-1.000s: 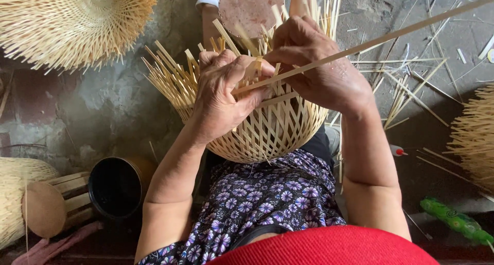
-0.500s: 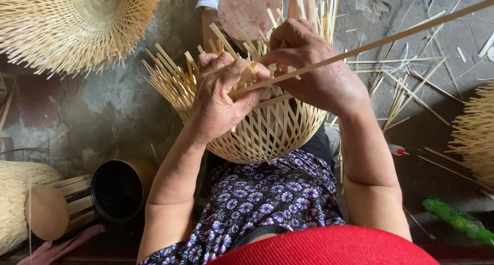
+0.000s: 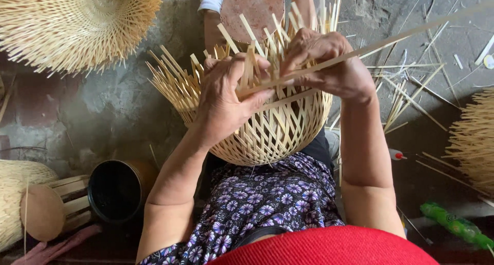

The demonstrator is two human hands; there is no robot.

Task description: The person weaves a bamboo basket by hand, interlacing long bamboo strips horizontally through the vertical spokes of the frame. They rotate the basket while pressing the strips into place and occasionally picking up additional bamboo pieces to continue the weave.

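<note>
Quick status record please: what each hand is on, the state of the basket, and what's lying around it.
left hand: gripping upright bamboo strips at the basket's rim
right hand: pinching a long bamboo strip against the rim
basket: half woven, open lattice, on the lap, loose strip ends sticking up
floor left: another woven piece, dark round container on its side
floor right: scattered strips, green bottle

1. Upright bamboo splints (image 3: 180,85) fence the basket (image 3: 267,136) rim; little room betw. them.
2. Left: bare floor (image 3: 103,121) open.
3. Right: loose strips (image 3: 406,100), bottle (image 3: 455,225) clutter floor.
</note>
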